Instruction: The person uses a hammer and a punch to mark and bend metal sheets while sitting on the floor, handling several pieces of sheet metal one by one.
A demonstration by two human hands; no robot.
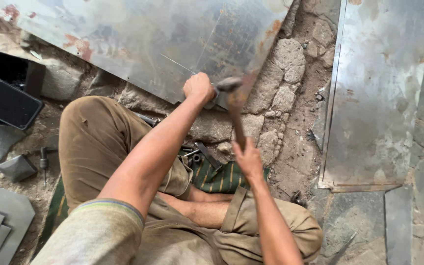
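While seated cross-legged on the stone floor [290, 64], holds left hand [198, 87] clamped round a small chisel-like tool [213, 100] at the metal sheet [143, 39] edge, steadying it; right hand [248, 159], grip shut on hammer [234, 105] handle end for leverage, head just beside the tool.

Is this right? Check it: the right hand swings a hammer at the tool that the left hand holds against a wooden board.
Wrong in one respect. The head view shows the right hand swinging the hammer at the tool in the left hand, but it is held against a metal sheet, not a wooden board.
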